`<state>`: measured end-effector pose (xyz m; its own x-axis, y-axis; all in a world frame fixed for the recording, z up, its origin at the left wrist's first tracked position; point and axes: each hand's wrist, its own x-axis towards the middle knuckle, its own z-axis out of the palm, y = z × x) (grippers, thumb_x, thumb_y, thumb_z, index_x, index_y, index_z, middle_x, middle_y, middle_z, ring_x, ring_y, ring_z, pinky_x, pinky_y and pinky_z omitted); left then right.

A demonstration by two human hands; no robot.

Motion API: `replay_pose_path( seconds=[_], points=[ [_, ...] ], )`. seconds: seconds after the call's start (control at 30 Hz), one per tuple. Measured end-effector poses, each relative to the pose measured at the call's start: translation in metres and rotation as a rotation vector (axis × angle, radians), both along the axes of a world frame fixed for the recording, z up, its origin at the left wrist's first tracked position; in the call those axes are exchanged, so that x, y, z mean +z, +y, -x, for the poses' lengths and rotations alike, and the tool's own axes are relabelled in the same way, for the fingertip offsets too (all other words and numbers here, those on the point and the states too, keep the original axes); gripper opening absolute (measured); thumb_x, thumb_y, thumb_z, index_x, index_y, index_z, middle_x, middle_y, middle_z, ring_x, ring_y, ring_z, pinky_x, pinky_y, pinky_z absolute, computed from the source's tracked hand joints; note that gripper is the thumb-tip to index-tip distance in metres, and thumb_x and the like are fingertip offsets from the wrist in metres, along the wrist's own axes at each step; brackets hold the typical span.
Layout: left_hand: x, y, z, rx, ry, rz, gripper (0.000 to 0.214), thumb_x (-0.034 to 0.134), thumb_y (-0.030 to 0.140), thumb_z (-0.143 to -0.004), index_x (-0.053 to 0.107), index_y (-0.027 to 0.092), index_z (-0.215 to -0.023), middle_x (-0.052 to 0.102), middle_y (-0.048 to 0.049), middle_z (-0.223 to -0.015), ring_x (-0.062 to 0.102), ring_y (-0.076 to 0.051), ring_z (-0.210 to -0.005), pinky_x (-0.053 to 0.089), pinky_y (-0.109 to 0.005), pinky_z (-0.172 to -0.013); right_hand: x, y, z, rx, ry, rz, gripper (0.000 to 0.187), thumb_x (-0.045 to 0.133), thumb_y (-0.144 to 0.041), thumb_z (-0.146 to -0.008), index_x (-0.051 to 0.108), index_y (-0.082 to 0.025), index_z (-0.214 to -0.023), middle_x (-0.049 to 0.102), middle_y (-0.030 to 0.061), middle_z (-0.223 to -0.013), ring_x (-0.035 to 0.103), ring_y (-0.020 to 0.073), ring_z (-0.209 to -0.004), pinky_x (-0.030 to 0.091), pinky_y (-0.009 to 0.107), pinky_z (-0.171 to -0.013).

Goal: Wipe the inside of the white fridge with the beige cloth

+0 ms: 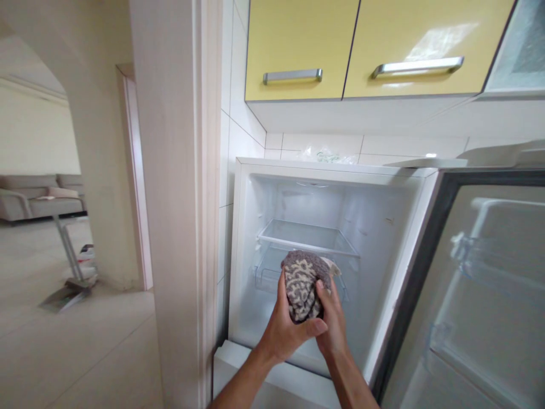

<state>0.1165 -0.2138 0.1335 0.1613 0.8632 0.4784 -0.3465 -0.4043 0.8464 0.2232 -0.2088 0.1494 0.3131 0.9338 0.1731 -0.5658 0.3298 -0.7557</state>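
A bunched-up cloth (303,284), grey-brown with a cream pattern, is held between both of my hands in front of an open fridge (240,255). My left hand (283,326) wraps its left side and underside, thumb pointing right. On the right side, my right hand (331,318) presses the cloth with its thumb on the front. A pale corner of fabric sticks out behind my right fingers. Beyond the cloth a glass shelf (306,234) spans the fridge interior, and a clear rack below it is partly hidden by the cloth and my hands.
The fridge door (489,295) stands swung out to the right, with clear door racks. Yellow cabinets (302,40) hang above. A crumpled plastic bag (327,154) lies on the fridge top. At left are a door frame (176,199), a dustpan (68,292) and a sofa (40,196).
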Motion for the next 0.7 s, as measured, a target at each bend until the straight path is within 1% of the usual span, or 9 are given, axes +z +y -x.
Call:
replay_pose_path(
  seconds=[0.07, 0.13, 0.2, 0.27, 0.37, 0.43, 0.57, 0.63, 0.7],
  points=[
    [0.008, -0.003, -0.007, 0.055, -0.074, 0.024, 0.133, 0.094, 0.053, -0.053, 0.016, 0.027, -0.157, 0.05, -0.0171, -0.153, 0.053, -0.033, -0.138, 0.043, -0.047, -0.118, -0.002, -0.006, 0.006, 0.139, -0.009, -0.035, 0.088, 0.085, -0.057, -0.065, 0.054, -0.032, -0.144, 0.062, 0.0039, -0.144, 0.056, 0.0266, -0.135, 0.046, 0.047, -0.115],
    [0.015, -0.002, -0.01, 0.166, -0.162, 0.04, 0.126, 0.097, 0.047, -0.047, 0.028, 0.026, -0.15, 0.058, -0.0157, -0.144, 0.059, -0.033, -0.131, 0.047, -0.046, -0.114, -0.001, -0.01, 0.005, 0.269, -0.019, -0.093, 0.08, 0.083, -0.062, -0.067, 0.06, -0.034, -0.138, 0.056, 0.0022, -0.151, 0.049, 0.0259, -0.143, 0.042, 0.046, -0.119],
    [0.021, 0.002, -0.01, 0.279, -0.22, 0.073, 0.107, 0.097, 0.044, -0.047, 0.043, 0.024, -0.137, 0.066, -0.0125, -0.133, 0.064, -0.032, -0.124, 0.051, -0.044, -0.109, 0.001, -0.013, -0.001, 0.403, -0.045, -0.16, 0.07, 0.075, -0.07, -0.072, 0.066, -0.034, -0.132, 0.052, 0.0023, -0.154, 0.044, 0.0264, -0.146, 0.038, 0.047, -0.121],
    [0.026, 0.008, -0.009, 0.348, -0.276, 0.145, 0.084, 0.094, 0.043, -0.054, 0.053, 0.021, -0.124, 0.071, -0.0103, -0.122, 0.07, -0.029, -0.113, 0.056, -0.043, -0.102, 0.003, -0.013, -0.008, 0.502, -0.07, -0.213, 0.067, 0.067, -0.074, -0.077, 0.069, -0.032, -0.129, 0.052, 0.0044, -0.154, 0.042, 0.0279, -0.148, 0.037, 0.05, -0.121],
    [0.034, 0.025, -0.005, 0.453, -0.343, 0.185, 0.067, 0.089, 0.04, -0.062, 0.058, 0.019, -0.118, 0.073, -0.0094, -0.116, 0.073, -0.026, -0.103, 0.059, -0.042, -0.094, -0.004, -0.013, -0.019, 0.507, -0.138, -0.266, 0.061, 0.069, -0.066, -0.081, 0.067, -0.031, -0.131, 0.049, 0.0068, -0.156, 0.041, 0.0291, -0.149, 0.038, 0.054, -0.12],
    [0.043, 0.044, 0.0, 0.635, -0.351, 0.114, 0.065, 0.087, 0.037, -0.066, 0.056, 0.021, -0.121, 0.071, -0.0088, -0.121, 0.071, -0.024, -0.107, 0.057, -0.041, -0.097, -0.016, -0.012, -0.026, 0.475, -0.247, -0.273, 0.058, 0.073, -0.057, -0.083, 0.064, -0.032, -0.134, 0.047, 0.0082, -0.157, 0.043, 0.0299, -0.147, 0.04, 0.056, -0.118],
    [0.067, 0.087, 0.017, 1.016, -0.226, -0.084, 0.081, 0.086, 0.036, -0.066, 0.046, 0.024, -0.134, 0.06, -0.0109, -0.14, 0.061, -0.024, -0.127, 0.048, -0.043, -0.111, -0.063, -0.005, -0.045, 0.38, -0.509, -0.155, 0.059, 0.076, -0.051, -0.082, 0.062, -0.034, -0.137, 0.056, 0.0107, -0.15, 0.052, 0.0293, -0.14, 0.041, 0.058, -0.116],
    [0.082, 0.105, 0.027, 1.114, -0.128, -0.18, 0.083, 0.086, 0.036, -0.066, 0.045, 0.024, -0.138, 0.057, -0.0106, -0.144, 0.057, -0.024, -0.132, 0.044, -0.043, -0.115, -0.101, 0.002, -0.057, 0.306, -0.597, -0.064, 0.059, 0.075, -0.056, -0.081, 0.064, -0.033, -0.135, 0.061, 0.012, -0.144, 0.058, 0.0295, -0.134, 0.041, 0.057, -0.117],
    [0.095, 0.121, 0.035, 1.199, -0.007, -0.268, 0.086, 0.086, 0.036, -0.067, 0.044, 0.023, -0.141, 0.057, -0.0108, -0.145, 0.055, -0.025, -0.135, 0.043, -0.042, -0.116, -0.15, 0.01, -0.068, 0.212, -0.677, 0.033, 0.057, 0.072, -0.063, -0.078, 0.071, -0.032, -0.126, 0.065, 0.0128, -0.139, 0.063, 0.0325, -0.126, 0.047, 0.058, -0.111]
  ],
)
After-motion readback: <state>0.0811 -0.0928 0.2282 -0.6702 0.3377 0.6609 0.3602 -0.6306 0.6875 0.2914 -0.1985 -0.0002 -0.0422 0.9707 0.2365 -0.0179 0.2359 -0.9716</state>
